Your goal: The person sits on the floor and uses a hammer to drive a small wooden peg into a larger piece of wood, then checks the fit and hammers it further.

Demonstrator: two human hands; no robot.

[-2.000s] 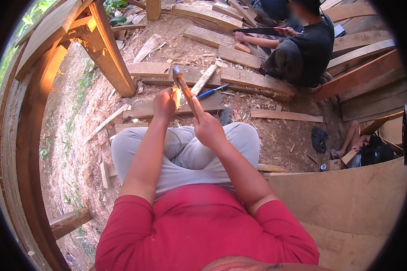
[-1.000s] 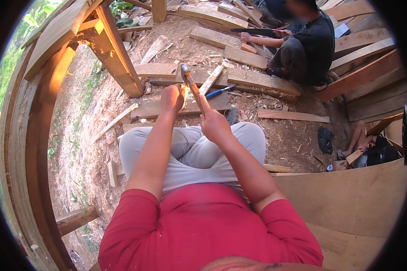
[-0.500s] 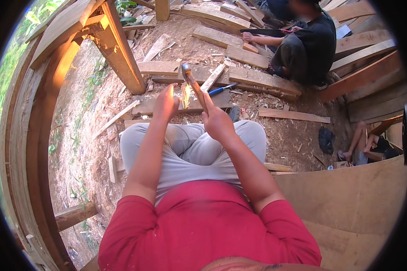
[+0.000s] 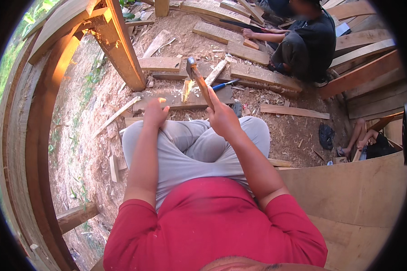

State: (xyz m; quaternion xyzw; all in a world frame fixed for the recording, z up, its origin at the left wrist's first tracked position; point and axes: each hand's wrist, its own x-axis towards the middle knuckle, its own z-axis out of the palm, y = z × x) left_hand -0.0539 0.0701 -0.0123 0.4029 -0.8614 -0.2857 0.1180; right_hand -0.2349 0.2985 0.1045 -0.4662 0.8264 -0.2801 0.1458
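My right hand point(image 4: 223, 118) is wrapped round the wooden handle of a hammer point(image 4: 202, 86). The hammer points up and away from me, its dark metal head raised above the plank. My left hand point(image 4: 155, 114) is over my left knee, thumb and forefinger apart, and I see nothing between them. Beyond my crossed legs lies a thick wooden plank point(image 4: 172, 103) strewn with shavings. A small sunlit wood piece point(image 4: 186, 91) is on it, just left of the hammer handle. A blue-handled tool point(image 4: 224, 85) with a slim end lies at the plank's far edge.
Wooden posts point(image 4: 120, 49) rise at the left. Several boards point(image 4: 257, 77) lie ahead among wood chips. A person in dark clothes point(image 4: 305, 45) crouches at the far right with a long dark blade. Another person's legs point(image 4: 358, 135) show at the right, beyond a plywood sheet point(image 4: 343, 189).
My left hand has drawn back from beside the sunlit wood piece toward my left knee. My right hand and the hammer have shifted slightly right. The crouching person's blade has moved left.
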